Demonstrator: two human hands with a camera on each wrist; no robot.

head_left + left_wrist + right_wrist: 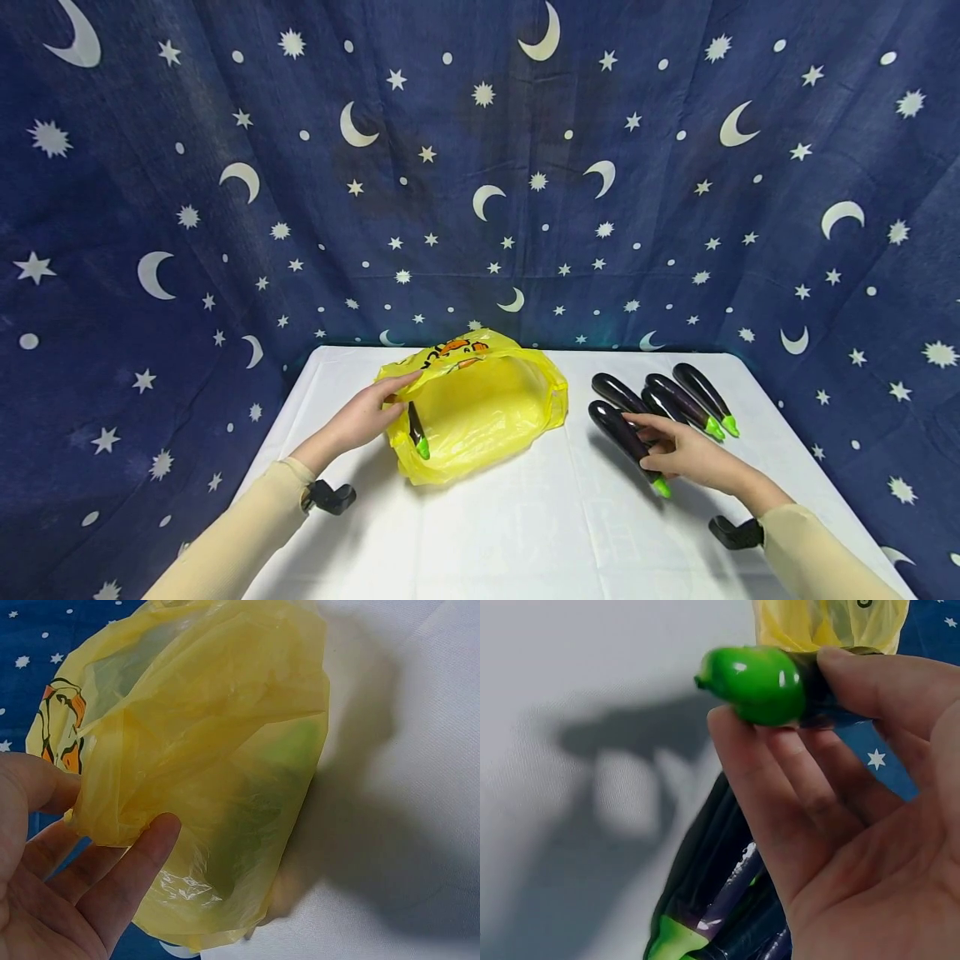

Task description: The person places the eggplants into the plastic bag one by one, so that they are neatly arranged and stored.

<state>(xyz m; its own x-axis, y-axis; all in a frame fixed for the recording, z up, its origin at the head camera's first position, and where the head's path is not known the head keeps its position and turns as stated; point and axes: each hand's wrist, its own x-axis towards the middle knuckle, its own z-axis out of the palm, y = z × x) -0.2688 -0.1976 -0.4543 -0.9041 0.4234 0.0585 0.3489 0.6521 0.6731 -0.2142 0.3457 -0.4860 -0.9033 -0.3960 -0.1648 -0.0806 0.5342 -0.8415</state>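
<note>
A yellow plastic bag (487, 408) lies on its side with its mouth spread wide. My left hand (367, 417) grips its left edge; in the left wrist view, fingers and thumb of that hand (82, 877) are on either side of the film. Inside the bag is one eggplant (417, 433) with a green cap, a dark shape through the yellow film. Between thumb and fingers, my right hand (693, 454) holds another eggplant (618, 429), raised over the table. Its green cap (757, 684) sticks out past the fingertips.
Several more eggplants (697, 387) lie bunched behind the right hand, green caps toward me. A white cloth (510, 533) covers the table. Behind it hangs a dark blue curtain (450, 217) with moons and stars. A black strap mount (735, 533) sits on the right wrist.
</note>
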